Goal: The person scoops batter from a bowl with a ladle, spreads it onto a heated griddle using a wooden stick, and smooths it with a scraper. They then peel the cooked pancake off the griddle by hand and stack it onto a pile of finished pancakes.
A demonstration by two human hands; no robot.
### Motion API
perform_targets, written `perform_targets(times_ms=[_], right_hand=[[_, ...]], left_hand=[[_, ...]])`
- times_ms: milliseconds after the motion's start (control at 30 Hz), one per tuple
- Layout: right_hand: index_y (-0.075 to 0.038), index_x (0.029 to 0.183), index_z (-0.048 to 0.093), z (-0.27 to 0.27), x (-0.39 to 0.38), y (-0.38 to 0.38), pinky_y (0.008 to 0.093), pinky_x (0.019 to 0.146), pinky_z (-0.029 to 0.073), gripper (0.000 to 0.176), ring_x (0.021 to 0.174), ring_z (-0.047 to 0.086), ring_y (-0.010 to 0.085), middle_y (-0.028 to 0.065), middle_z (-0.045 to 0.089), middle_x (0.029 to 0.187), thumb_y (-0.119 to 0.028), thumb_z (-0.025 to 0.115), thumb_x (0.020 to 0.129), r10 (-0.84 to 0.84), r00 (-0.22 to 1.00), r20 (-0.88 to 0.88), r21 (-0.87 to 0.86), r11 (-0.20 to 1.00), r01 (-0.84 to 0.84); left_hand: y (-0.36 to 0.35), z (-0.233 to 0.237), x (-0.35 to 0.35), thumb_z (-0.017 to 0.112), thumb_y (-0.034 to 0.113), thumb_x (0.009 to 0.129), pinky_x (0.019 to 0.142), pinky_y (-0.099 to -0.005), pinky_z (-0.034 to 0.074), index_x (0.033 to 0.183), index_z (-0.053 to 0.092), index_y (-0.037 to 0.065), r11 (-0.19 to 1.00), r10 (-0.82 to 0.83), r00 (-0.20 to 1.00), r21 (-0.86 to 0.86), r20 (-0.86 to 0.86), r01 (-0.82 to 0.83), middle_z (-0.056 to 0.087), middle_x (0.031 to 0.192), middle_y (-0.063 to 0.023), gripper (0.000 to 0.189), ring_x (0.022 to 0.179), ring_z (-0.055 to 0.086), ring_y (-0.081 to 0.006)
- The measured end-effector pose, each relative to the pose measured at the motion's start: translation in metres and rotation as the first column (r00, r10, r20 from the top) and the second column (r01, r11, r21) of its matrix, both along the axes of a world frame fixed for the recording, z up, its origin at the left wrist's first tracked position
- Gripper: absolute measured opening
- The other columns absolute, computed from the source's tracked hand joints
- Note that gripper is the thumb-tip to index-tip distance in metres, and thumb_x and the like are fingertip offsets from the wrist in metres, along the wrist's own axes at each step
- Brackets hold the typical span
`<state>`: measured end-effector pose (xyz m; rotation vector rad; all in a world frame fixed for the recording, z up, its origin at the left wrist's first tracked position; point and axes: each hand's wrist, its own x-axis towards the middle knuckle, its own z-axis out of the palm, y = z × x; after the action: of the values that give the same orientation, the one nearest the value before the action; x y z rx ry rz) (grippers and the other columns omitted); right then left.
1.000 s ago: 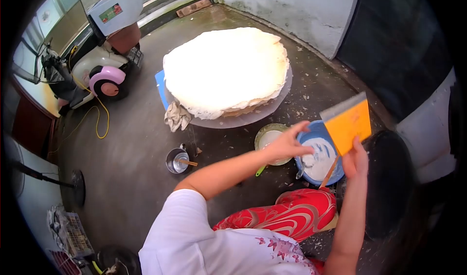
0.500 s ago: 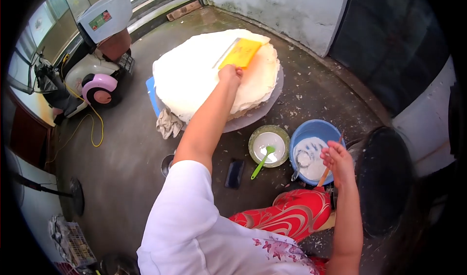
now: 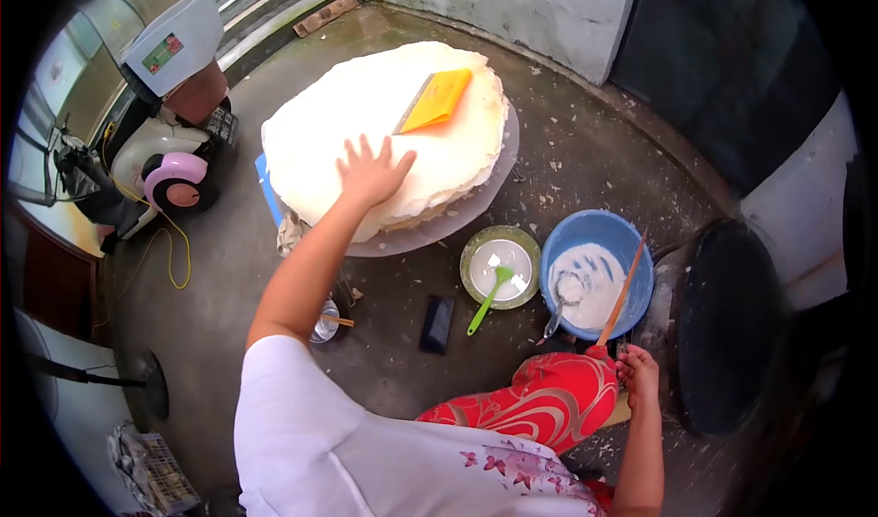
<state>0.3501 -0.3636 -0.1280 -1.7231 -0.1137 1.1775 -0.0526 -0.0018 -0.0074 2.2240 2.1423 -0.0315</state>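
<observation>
My left hand (image 3: pixel 373 175) lies with fingers spread on a large, round, pale stack of thin sheets (image 3: pixel 329 105). Just beyond its fingertips, a yellow scraper (image 3: pixel 437 99) with a straight grey edge rests on top of the stack. My right hand (image 3: pixel 639 373) is beside my red-trousered knee, its fingers loosely bent and apart, with nothing visible in them. Near it, a thin wooden stick (image 3: pixel 626 285) leans across a blue basin (image 3: pixel 644 284) holding white powder (image 3: pixel 593 305) and a metal ladle (image 3: pixel 569 290).
A bowl of white liquid (image 3: pixel 468 284) with a green brush (image 3: pixel 490 299) sits left of the basin. A phone (image 3: pixel 436 325) and a metal cup (image 3: pixel 325 323) are on the floor. A scooter (image 3: pixel 160 156) stands left; a large black round object (image 3: pixel 727 329) is right.
My left hand has let go of the yellow scraper, moved left and nearer, and spread flat on the stack. My right hand has dropped from above the basin to beside my knee.
</observation>
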Motion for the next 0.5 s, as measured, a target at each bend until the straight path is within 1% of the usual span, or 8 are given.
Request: perform_targets(times_ms=[33, 100, 133, 333, 367, 433, 467, 500], right_hand=[[-0.007, 0.105, 0.050, -0.011, 0.001, -0.006, 0.0234, 0.053, 0.043, 0.020, 0.064, 0.057, 0.0117, 0.0037, 0.061, 0.081, -0.012, 0.051, 0.085, 0.010, 1.000, 0.006, -0.037, 0.999, -0.009], [-0.006, 0.107, 0.050, -0.034, 0.001, -0.012, 0.0231, 0.051, 0.044, 0.022, 0.064, 0.058, 0.0129, 0.0044, 0.061, 0.083, -0.011, 0.049, 0.086, 0.006, 1.000, -0.028, -0.075, 0.997, -0.008], [-0.006, 0.108, 0.050, -0.041, 0.000, -0.012, 0.0231, 0.051, 0.044, 0.022, 0.064, 0.058, 0.0128, 0.0044, 0.061, 0.083, -0.011, 0.049, 0.086, 0.004, 1.000, -0.019, -0.066, 0.998, -0.005], [-0.005, 0.108, 0.051, -0.071, 0.005, -0.014, 0.0234, 0.053, 0.044, 0.023, 0.064, 0.057, 0.0119, 0.0046, 0.060, 0.083, -0.011, 0.050, 0.086, 0.056, 0.998, 0.009, -0.031, 0.998, -0.055], [-0.004, 0.109, 0.051, -0.080, 0.006, -0.012, 0.0230, 0.054, 0.044, 0.026, 0.063, 0.057, 0.0115, 0.0043, 0.061, 0.082, -0.014, 0.053, 0.084, 0.056, 0.997, 0.059, -0.071, 0.996, -0.051], [-0.003, 0.112, 0.051, -0.126, 0.023, -0.018, 0.0248, 0.056, 0.046, 0.035, 0.068, 0.060, 0.0175, 0.0081, 0.061, 0.089, -0.018, 0.058, 0.081, 0.183, 0.950, 0.252, -0.137, 0.979, -0.152], [-0.002, 0.117, 0.047, -0.145, 0.022, -0.020, 0.0280, 0.063, 0.048, 0.048, 0.077, 0.060, 0.0214, 0.0124, 0.058, 0.098, -0.023, 0.063, 0.077, 0.273, 0.809, 0.521, -0.272, 0.951, -0.146], [0.000, 0.122, 0.043, -0.159, 0.018, -0.016, 0.0313, 0.070, 0.049, 0.061, 0.085, 0.060, 0.0254, 0.0167, 0.056, 0.107, -0.028, 0.067, 0.073, 0.381, 0.589, 0.713, -0.410, 0.908, -0.091]], left_hand=[[-0.001, -0.004, -0.005, 0.021, 0.062, 0.084, 0.102, -0.0560, 0.008, 0.138, 0.022, 0.015, 1.000, -0.005, 1.000, -0.009, -0.009, 0.005, 0.012, 0.142, -0.0231, 0.072, 0.129, 0.014, -0.0442], [-0.003, -0.013, -0.015, 0.021, 0.065, 0.081, 0.102, -0.0568, -0.001, 0.140, 0.014, 0.019, 0.968, 0.100, 0.994, -0.233, 0.035, -0.089, 0.003, 0.144, -0.0195, 0.075, 0.132, -0.004, -0.0400], [-0.002, -0.009, -0.011, 0.021, 0.066, 0.081, 0.101, -0.0585, 0.000, 0.140, 0.010, 0.022, 0.959, 0.097, 0.995, -0.269, 0.011, -0.091, 0.003, 0.144, -0.0192, 0.075, 0.132, -0.001, -0.0413], [0.015, -0.019, -0.004, 0.022, 0.068, 0.079, 0.100, -0.0601, 0.000, 0.141, 0.008, 0.021, 0.954, 0.104, 0.995, -0.282, 0.006, -0.098, 0.001, 0.144, -0.0194, 0.079, 0.131, -0.001, -0.0428], [0.016, -0.018, -0.003, 0.022, 0.068, 0.080, 0.100, -0.0607, 0.000, 0.141, 0.008, 0.020, 0.955, 0.103, 0.995, -0.279, 0.000, -0.099, 0.001, 0.144, -0.0198, 0.079, 0.131, 0.000, -0.0431], [0.016, -0.020, -0.004, 0.022, 0.067, 0.081, 0.099, -0.0620, 0.001, 0.140, 0.009, 0.018, 0.959, 0.103, 0.995, -0.266, 0.003, -0.099, 0.003, 0.144, -0.0199, 0.078, 0.131, 0.000, -0.0439], [0.016, -0.019, -0.003, 0.020, 0.065, 0.082, 0.099, -0.0626, 0.002, 0.140, 0.009, 0.017, 0.960, 0.102, 0.995, -0.262, -0.003, -0.100, 0.003, 0.144, -0.0183, 0.076, 0.131, 0.001, -0.0433], [0.017, -0.020, -0.007, 0.021, 0.061, 0.085, 0.099, -0.0633, 0.005, 0.140, 0.012, 0.015, 0.969, 0.080, 0.997, -0.237, 0.019, -0.073, 0.008, 0.144, -0.0173, 0.072, 0.131, 0.004, -0.0425]])
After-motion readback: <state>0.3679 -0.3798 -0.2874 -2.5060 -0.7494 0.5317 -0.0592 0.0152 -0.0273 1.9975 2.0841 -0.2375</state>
